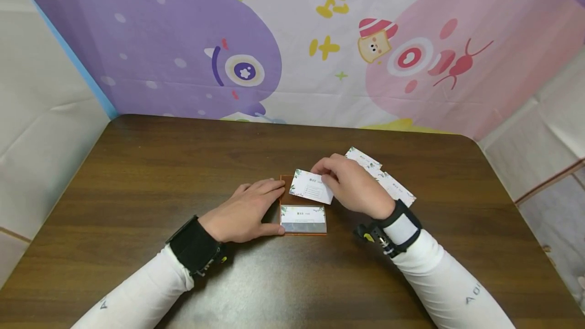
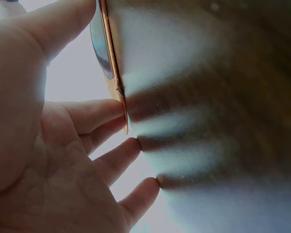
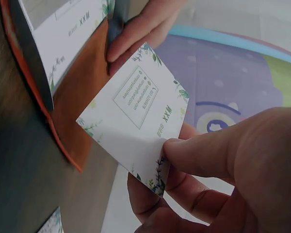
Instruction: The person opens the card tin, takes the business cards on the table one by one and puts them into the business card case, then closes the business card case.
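In the head view, a brown card holder [image 1: 287,198] lies unfolded flat on the table. A white business card with leaf prints [image 1: 302,214] sits in its near pocket, partly behind a greyish clear sleeve. My left hand [image 1: 249,210] rests at the holder's left edge, fingers extended; the left wrist view shows index finger and thumb touching that edge. Above the holder's far half, my right hand [image 1: 354,184] pinches another business card [image 3: 136,116] by one corner, thumb on the printed face. That card is tilted and apart from the pocket.
Several more business cards [image 1: 396,189] lie overlapping on the brown wooden table [image 1: 183,166], just beyond and right of my right hand. A cartoon-printed cloth [image 1: 315,95] hangs behind the table's far edge.
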### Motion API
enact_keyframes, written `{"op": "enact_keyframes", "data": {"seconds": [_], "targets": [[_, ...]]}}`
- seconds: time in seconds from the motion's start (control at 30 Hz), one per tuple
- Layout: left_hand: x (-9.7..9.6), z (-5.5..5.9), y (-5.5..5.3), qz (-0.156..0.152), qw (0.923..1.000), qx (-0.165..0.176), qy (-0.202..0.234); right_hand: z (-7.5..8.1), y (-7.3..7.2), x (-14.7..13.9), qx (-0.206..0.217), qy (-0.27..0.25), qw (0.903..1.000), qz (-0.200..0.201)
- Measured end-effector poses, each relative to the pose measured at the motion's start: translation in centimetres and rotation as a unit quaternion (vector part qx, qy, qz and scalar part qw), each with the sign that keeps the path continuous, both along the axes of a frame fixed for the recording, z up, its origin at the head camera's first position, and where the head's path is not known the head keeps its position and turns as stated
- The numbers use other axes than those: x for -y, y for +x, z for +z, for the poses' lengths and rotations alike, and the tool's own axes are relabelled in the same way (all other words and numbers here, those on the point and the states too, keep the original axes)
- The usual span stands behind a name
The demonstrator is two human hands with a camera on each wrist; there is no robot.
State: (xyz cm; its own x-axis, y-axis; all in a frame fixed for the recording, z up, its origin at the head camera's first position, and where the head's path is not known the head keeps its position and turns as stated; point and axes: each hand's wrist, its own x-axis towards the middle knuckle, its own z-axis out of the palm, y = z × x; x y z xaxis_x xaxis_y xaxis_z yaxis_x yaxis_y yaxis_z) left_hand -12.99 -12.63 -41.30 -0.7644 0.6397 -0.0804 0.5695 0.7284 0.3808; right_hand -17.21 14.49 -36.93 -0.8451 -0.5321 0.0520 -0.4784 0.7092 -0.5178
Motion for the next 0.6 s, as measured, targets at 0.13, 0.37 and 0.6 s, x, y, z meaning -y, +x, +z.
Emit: {"op": "enact_keyframes", "data": {"seconds": [0.13,0.37,0.6], "targets": [[0.1,0.0,0.0,-0.001,1.0000,0.000,-0.001,-0.2,0.0,0.6,0.000,0.001,1.0000,0.008],[0.1,-0.1,-0.1,-0.001,1.0000,0.000,0.004,-0.7,0.0,1.3,-0.003,0.003,0.9998,0.020],[0.0,0.0,-0.1,-0.001,1.0000,0.004,0.002,-1.1,0.2,1.6,0.008,0.011,0.9995,0.027]]}}
